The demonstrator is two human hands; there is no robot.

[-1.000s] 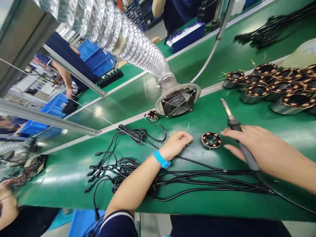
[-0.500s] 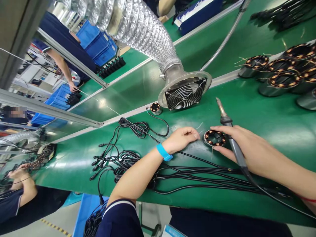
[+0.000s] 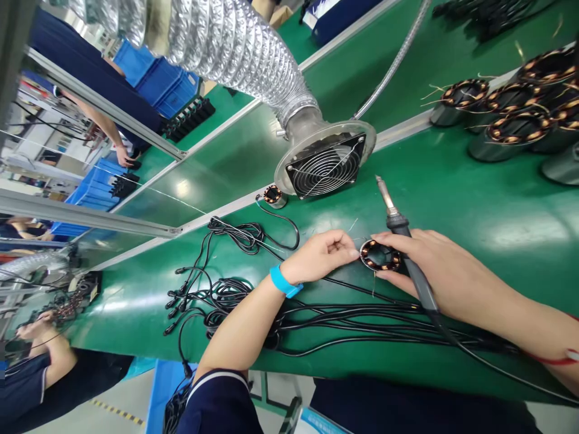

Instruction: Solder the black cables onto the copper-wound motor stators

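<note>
My right hand (image 3: 436, 271) grips a soldering iron (image 3: 418, 277), its metal tip pointing up and away. The thumb and fingers of that same hand also hold a small motor stator (image 3: 380, 256), a ring with copper windings and fine wire ends sticking out. At the stator's left rim is my left hand (image 3: 330, 253), with a blue band at its wrist. Its thumb and forefinger are pinched together, touching or almost touching the rim; what lies between them is too small to make out.
A fan with a wire guard (image 3: 325, 172) hangs from a silver duct (image 3: 253, 54) just beyond my hands. Black cables (image 3: 235, 292) lie across the green bench. Larger stators (image 3: 520, 129) stand at the right. Another small stator (image 3: 274, 196) sits by the back rail.
My left fingertips have closed the small gap to the stator and are now at its rim. The right hand still holds the iron and stator. The camera view has shifted slightly.
</note>
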